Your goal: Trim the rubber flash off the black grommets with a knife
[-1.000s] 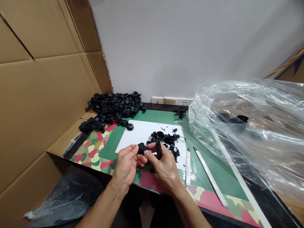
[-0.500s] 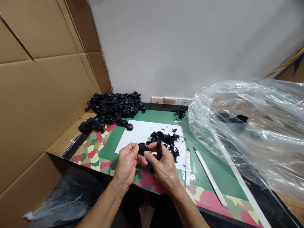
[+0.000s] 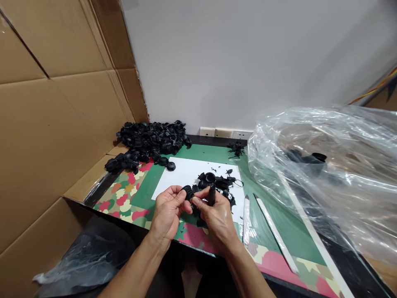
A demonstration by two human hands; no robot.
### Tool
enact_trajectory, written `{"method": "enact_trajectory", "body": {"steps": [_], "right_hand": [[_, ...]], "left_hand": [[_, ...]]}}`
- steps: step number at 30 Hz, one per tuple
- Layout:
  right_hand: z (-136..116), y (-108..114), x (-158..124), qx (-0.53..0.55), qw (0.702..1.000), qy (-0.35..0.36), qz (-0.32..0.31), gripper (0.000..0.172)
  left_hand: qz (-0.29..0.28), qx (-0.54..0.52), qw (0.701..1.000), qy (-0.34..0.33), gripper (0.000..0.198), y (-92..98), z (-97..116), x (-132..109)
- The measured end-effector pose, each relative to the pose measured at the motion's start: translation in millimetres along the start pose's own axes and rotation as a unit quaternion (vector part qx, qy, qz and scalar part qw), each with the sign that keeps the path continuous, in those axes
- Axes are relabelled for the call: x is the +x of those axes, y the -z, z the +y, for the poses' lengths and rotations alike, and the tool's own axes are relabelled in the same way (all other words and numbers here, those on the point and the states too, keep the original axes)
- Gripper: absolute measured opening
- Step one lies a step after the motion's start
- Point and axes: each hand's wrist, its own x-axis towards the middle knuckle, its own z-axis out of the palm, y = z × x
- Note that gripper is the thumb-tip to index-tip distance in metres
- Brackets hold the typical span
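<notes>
My left hand pinches a small black ribbed part, rubber or plastic by its look, between thumb and fingers. Close beside it, my right hand is closed around a black stick-like tool handle; its working end is hidden by the fingers. The right thumb and fingertips meet the near side of the ribbed part. Just beyond the hands, several black ribbed parts and torn trimmings lie on a white sheet. A single round black part sits at the sheet's left edge.
A large heap of black parts rests at the back left, against cardboard. Two white sticks with dark tips, one near and one farther right, lie on the table. Black scraps and a clear plastic bag stand behind.
The ribbed part has turned slightly in my left fingers. My right hand has tilted a little, and the tool handle has shifted with it. The whole view has moved slightly.
</notes>
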Motion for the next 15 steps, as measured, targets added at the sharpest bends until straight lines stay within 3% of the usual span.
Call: {"method": "enact_trajectory", "body": {"steps": [7, 11, 15], "right_hand": [[-1, -1, 3, -0.007, 1.000, -0.017, -0.003, 0.024], [-9, 12, 2, -0.014, 0.999, 0.020, 0.039, 0.038], [-29, 31, -3, 0.016, 0.994, 0.075, 0.076, 0.045]], "left_hand": [[-0.005, 0.037, 0.999, -0.021, 0.033, -0.7, -1, 1], [-0.001, 0.078, 0.996, -0.045, 0.029, -0.4, -2, 0], [0.001, 0.103, 0.994, -0.028, 0.027, 1.3, -2, -1]]}}
